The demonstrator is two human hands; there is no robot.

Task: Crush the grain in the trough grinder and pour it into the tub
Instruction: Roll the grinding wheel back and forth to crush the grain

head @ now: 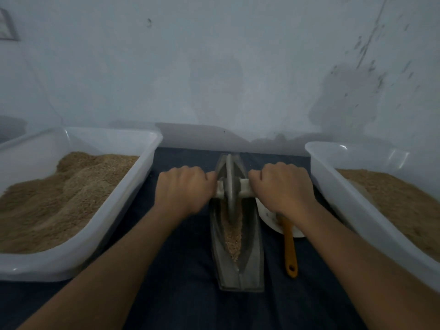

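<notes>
A grey metal trough grinder [247, 263] lies lengthwise in front of me on a dark cloth. Pale grain [232, 236] fills its groove. A metal wheel [230, 186] stands upright in the far half of the trough, on a pale axle handle [242, 188]. My left hand [183, 189] grips the axle's left end and my right hand [283, 186] grips its right end. A white plastic tub [78, 234] at the left holds brown ground grain. A second white tub [352, 206] at the right also holds brown grain.
A white bowl [269, 215] sits just right of the trough, partly under my right wrist. An orange-handled brush [289, 246] lies from the bowl toward me. A pale wall stands close behind the cloth.
</notes>
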